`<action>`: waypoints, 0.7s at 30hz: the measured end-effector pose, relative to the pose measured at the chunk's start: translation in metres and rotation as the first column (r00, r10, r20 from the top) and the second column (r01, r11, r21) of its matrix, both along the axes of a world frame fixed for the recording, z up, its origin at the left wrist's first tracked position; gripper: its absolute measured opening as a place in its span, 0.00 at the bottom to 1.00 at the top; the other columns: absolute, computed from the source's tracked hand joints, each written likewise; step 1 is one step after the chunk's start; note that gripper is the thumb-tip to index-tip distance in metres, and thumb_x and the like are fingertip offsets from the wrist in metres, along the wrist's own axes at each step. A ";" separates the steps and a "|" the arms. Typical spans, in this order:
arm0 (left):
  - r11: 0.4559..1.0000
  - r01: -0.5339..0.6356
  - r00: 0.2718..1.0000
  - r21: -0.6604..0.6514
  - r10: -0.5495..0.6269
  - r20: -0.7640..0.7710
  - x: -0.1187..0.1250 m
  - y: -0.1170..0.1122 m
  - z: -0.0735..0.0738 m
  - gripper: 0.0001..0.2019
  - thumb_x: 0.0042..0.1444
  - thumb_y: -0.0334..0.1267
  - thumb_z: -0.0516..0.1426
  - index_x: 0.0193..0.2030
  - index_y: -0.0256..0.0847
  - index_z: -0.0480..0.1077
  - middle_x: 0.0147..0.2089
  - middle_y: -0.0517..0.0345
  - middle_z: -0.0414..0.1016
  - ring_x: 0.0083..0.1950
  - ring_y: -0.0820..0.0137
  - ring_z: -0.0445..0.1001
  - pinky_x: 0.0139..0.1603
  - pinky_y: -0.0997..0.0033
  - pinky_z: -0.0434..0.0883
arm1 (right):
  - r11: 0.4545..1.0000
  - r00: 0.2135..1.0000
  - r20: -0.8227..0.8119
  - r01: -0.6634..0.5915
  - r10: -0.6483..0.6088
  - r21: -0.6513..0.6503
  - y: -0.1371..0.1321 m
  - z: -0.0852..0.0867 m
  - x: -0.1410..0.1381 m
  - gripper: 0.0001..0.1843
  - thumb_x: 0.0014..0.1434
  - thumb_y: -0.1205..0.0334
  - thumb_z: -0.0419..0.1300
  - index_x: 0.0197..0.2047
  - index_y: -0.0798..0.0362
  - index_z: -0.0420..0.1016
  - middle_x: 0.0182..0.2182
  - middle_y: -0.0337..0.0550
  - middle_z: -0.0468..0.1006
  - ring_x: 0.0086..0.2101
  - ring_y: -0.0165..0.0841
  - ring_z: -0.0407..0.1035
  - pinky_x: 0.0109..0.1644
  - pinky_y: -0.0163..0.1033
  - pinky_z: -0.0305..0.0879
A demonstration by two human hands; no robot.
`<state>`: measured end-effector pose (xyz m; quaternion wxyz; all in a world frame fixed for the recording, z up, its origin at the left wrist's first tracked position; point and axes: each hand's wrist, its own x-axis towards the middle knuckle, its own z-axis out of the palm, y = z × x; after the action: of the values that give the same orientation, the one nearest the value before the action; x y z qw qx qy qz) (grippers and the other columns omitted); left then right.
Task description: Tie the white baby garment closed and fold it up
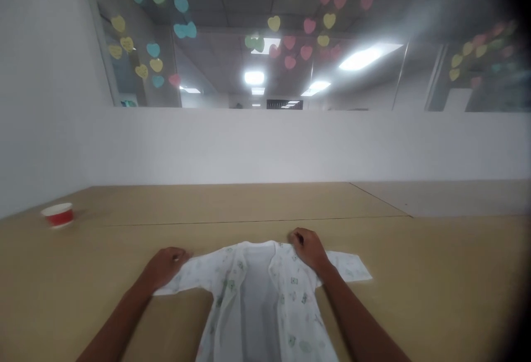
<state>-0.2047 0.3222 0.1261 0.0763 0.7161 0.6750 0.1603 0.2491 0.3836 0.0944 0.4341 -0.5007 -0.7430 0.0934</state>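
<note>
A small white baby garment point(265, 295) with a pale printed pattern lies spread on the tan table point(435, 273), front open, sleeves out to both sides. My left hand point(166, 265) rests on the end of its left sleeve with fingers curled down onto the cloth. My right hand point(307, 247) sits at the garment's right shoulder near the collar, fingers closed on the fabric.
A red and white paper cup point(58, 215) stands at the far left of the table. A white wall runs behind the table, with a glass partition above it dotted with heart-shaped sticky notes point(290, 25).
</note>
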 end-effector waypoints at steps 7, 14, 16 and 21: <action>0.969 -0.172 0.985 0.178 0.175 -0.004 -0.026 -0.011 0.006 0.19 0.63 0.48 0.44 0.48 0.35 0.64 0.44 0.47 0.72 0.45 0.61 0.70 0.46 0.64 0.63 | 0.969 0.973 -0.006 -0.229 0.230 0.091 -0.023 0.021 -0.038 0.14 0.63 0.63 0.51 0.47 0.54 0.74 0.44 0.45 0.74 0.44 0.33 0.67 0.50 0.37 0.61; 0.888 0.454 0.891 -0.072 -0.451 0.054 0.128 -0.006 0.048 0.13 0.47 0.32 0.53 0.39 0.41 0.74 0.37 0.59 0.73 0.38 0.70 0.70 0.39 0.73 0.65 | 0.891 0.874 0.182 -0.428 0.451 -0.152 -0.051 0.026 -0.067 0.14 0.47 0.73 0.55 0.37 0.52 0.73 0.38 0.43 0.69 0.42 0.33 0.65 0.44 0.36 0.60; 0.864 0.454 0.889 -0.217 -0.457 0.039 0.151 -0.003 0.047 0.15 0.42 0.30 0.53 0.37 0.42 0.75 0.29 0.62 0.70 0.31 0.72 0.67 0.31 0.74 0.60 | 0.887 0.881 0.150 -0.418 0.448 -0.196 -0.053 0.027 -0.061 0.17 0.47 0.74 0.54 0.40 0.52 0.74 0.40 0.43 0.67 0.41 0.33 0.65 0.45 0.37 0.60; 0.897 0.402 0.915 -0.184 -0.389 0.106 0.156 0.000 0.034 0.08 0.46 0.31 0.52 0.33 0.36 0.70 0.31 0.59 0.70 0.32 0.72 0.66 0.31 0.75 0.60 | 0.879 0.880 0.163 -0.397 0.446 -0.266 -0.053 0.035 -0.051 0.14 0.45 0.74 0.56 0.36 0.54 0.73 0.39 0.44 0.66 0.40 0.32 0.64 0.42 0.35 0.59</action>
<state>-0.0491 0.3225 0.1601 0.2021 0.8211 0.5251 0.0959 0.1979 0.3305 0.1297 0.2590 -0.3790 -0.8623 0.2139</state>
